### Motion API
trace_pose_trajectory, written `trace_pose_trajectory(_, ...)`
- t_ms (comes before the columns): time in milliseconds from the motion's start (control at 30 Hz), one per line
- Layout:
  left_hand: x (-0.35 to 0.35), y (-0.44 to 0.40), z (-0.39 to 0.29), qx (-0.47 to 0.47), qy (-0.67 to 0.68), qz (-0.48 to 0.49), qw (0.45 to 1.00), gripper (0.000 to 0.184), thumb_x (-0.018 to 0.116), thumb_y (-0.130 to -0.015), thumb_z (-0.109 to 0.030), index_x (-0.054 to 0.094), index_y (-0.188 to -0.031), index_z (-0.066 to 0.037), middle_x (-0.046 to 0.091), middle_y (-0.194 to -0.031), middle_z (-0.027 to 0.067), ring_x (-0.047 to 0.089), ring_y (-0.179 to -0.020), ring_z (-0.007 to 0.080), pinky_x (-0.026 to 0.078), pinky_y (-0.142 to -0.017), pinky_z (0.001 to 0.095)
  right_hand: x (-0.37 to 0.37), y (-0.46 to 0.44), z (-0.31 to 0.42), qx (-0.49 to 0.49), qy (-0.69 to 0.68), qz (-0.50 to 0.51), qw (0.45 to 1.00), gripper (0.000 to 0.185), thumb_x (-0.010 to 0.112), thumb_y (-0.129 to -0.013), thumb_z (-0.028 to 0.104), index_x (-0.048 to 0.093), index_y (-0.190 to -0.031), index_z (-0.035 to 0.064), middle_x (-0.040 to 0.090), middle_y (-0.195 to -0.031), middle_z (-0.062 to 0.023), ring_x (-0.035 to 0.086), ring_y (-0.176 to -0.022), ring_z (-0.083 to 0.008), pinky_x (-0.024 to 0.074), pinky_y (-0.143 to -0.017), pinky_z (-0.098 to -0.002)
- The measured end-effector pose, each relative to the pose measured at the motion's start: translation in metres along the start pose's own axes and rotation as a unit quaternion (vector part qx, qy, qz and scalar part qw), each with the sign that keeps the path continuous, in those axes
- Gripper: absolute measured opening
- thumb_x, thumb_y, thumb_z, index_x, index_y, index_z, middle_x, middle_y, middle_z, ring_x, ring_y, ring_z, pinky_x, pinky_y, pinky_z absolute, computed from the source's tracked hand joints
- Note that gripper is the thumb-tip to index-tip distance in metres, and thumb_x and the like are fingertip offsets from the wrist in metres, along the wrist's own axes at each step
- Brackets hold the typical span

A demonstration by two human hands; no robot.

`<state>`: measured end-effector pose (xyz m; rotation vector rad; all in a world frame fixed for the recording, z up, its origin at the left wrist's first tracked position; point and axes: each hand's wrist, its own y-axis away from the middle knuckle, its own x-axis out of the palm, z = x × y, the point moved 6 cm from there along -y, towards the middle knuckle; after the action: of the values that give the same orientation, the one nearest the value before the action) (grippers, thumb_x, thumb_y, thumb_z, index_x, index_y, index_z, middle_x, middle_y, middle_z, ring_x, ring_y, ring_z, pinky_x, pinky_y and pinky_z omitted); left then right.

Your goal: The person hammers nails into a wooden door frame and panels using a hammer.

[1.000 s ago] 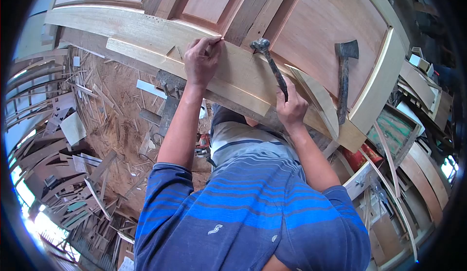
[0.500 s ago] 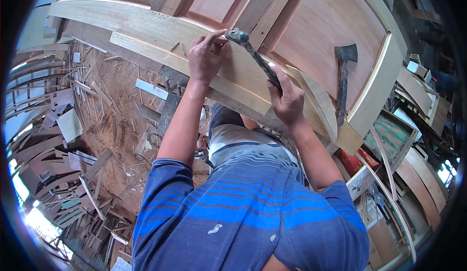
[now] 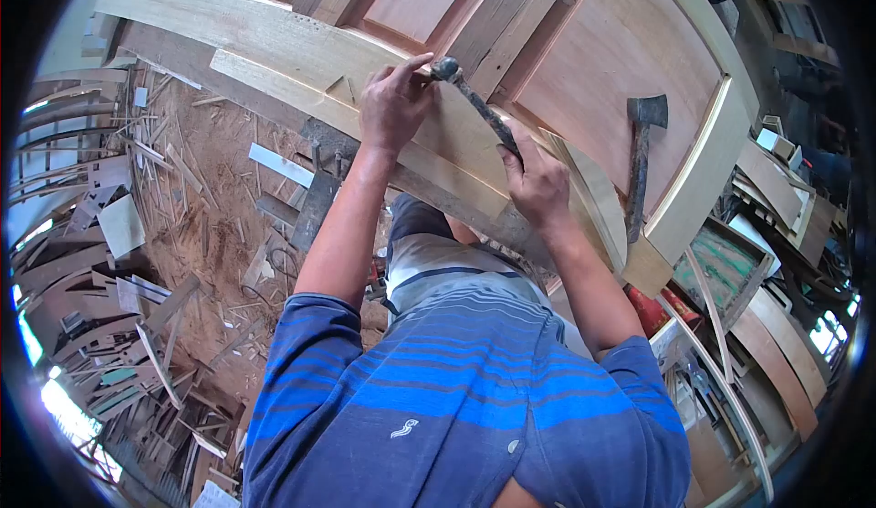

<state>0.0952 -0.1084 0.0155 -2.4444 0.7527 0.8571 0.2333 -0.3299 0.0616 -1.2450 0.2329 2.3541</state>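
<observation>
My left hand point(image 3: 394, 109) is at the inner edge of the pale curved rail of a wooden panel point(image 3: 228, 29), thumb and fingers pinched; what is between them is too small to make out. Wrapped round the dark handle of a hammer point(image 3: 476, 102) is my right hand point(image 3: 538, 178). The hammer's head is close beside the left fingertips, over the rail. Right of the right hand, a curved wood offcut point(image 3: 593, 193) lies on the panel. An axe point(image 3: 641, 157) rests further right, blade away from me.
Wood scraps and shavings cover the floor point(image 3: 210, 207) at left. A clamp-like metal piece point(image 3: 319, 200) is below the panel's near edge. At right are a green-stained tray point(image 3: 725, 266), a red container point(image 3: 650, 312) and curved strips. Stacked offcuts fill the lower left.
The hammer's head has moved left, from over the rail to beside my left fingertips, and my right hand shifted slightly left with it. My left hand keeps its pinch. The whole view has shifted slightly.
</observation>
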Motion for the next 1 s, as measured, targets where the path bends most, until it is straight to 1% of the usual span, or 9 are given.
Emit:
trace_pose_trajectory(133,-0.006,0.0,-0.006,0.041,0.008,-0.036,0.998,0.056,0.082,-0.09,-0.006,0.072,-0.143,-0.019,0.085,-0.105,0.0041,0.078,-0.092,0.0208,0.06,-0.087,0.0382,-0.029,-0.004,0.02,0.005,-0.116,-0.047,0.992,0.054,0.079,-0.102,0.016,0.064,-0.153,0.0097,0.081,-0.111,-0.0212,0.081,-0.087,-0.034,0.0634,-0.074,-0.0436)
trace_pose_trajectory(267,-0.004,0.001,0.006,-0.044,0.082,-0.042,0.995,0.054,0.069,-0.092,0.004,0.071,-0.144,-0.014,0.08,-0.121,0.0073,0.072,-0.083,0.0103,0.058,-0.07,0.0291,-0.036,-0.002,0.027,-0.006,-0.145,-0.094,0.985,0.051,0.076,-0.103,0.014,0.064,-0.153,0.0099,0.081,-0.115,-0.0214,0.081,-0.09,-0.0363,0.0635,-0.074,-0.0447)
trace_pose_trajectory(367,-0.005,0.002,0.006,-0.094,0.116,-0.039,0.988,0.054,0.064,-0.09,0.005,0.07,-0.14,-0.012,0.075,-0.123,0.0142,0.076,-0.104,0.0311,0.062,-0.092,0.0456,-0.014,-0.002,0.01,0.0,-0.045,-0.028,0.999,0.051,0.075,-0.104,0.017,0.065,-0.153,0.0125,0.081,-0.113,-0.0202,0.08,-0.09,-0.0388,0.0631,-0.074,-0.0475)
trace_pose_trajectory(400,-0.005,-0.001,0.005,-0.076,0.111,-0.05,0.99,0.053,0.063,-0.09,0.006,0.07,-0.139,-0.012,0.074,-0.123,0.0149,0.076,-0.104,0.032,0.062,-0.092,0.0458,-0.001,-0.005,0.003,0.044,0.024,0.051,0.997,0.052,0.075,-0.104,0.02,0.064,-0.154,0.015,0.081,-0.109,-0.0194,0.079,-0.087,-0.0395,0.0619,-0.074,-0.0498)
trace_pose_trajectory(633,-0.008,0.001,0.004,-0.047,0.105,-0.07,0.991,0.049,0.058,-0.09,0.01,0.072,-0.133,-0.009,0.074,-0.119,0.0175,0.076,-0.106,0.0344,0.062,-0.091,0.0463,-0.05,0.001,0.04,-0.043,-0.172,-0.149,0.973,0.055,0.077,-0.102,0.013,0.061,-0.155,0.0106,0.08,-0.116,-0.0223,0.081,-0.091,-0.0375,0.0646,-0.077,-0.0449)
trace_pose_trajectory(700,-0.007,0.001,0.005,-0.031,0.097,-0.082,0.991,0.049,0.057,-0.09,0.009,0.072,-0.133,-0.009,0.074,-0.118,0.0175,0.076,-0.106,0.0342,0.062,-0.092,0.0461,-0.022,0.008,0.021,-0.033,-0.092,-0.109,0.989,0.053,0.075,-0.103,0.014,0.061,-0.154,0.0115,0.079,-0.115,-0.0245,0.081,-0.09,-0.0382,0.0637,-0.076,-0.047)
trace_pose_trajectory(767,-0.005,0.003,0.005,-0.044,0.106,-0.071,0.991,0.048,0.057,-0.09,0.009,0.072,-0.133,-0.009,0.074,-0.116,0.0174,0.076,-0.106,0.034,0.062,-0.093,0.0457,0.007,0.005,-0.002,0.008,0.033,0.041,0.999,0.053,0.075,-0.103,0.015,0.061,-0.154,0.012,0.08,-0.112,-0.0239,0.081,-0.09,-0.0385,0.0633,-0.075,-0.0479)
trace_pose_trajectory(800,-0.007,0.0,0.004,-0.049,0.107,-0.068,0.991,0.048,0.056,-0.09,0.009,0.072,-0.132,-0.009,0.074,-0.116,0.0174,0.077,-0.105,0.0339,0.062,-0.093,0.0456,0.011,0.001,-0.002,0.049,0.039,0.056,0.996,0.054,0.074,-0.104,0.016,0.061,-0.156,0.0133,0.081,-0.108,-0.0204,0.08,-0.088,-0.0391,0.0625,-0.074,-0.049)
trace_pose_trajectory(1000,-0.007,0.003,0.004,-0.028,0.103,-0.083,0.991,0.046,0.055,-0.091,0.009,0.073,-0.131,-0.008,0.075,-0.117,0.0179,0.077,-0.103,0.0337,0.063,-0.091,0.0448,-0.042,0.001,0.045,-0.069,-0.14,-0.127,0.98,0.055,0.075,-0.104,0.009,0.057,-0.156,0.0057,0.08,-0.119,-0.0228,0.082,-0.091,-0.0354,0.0641,-0.077,-0.0452)
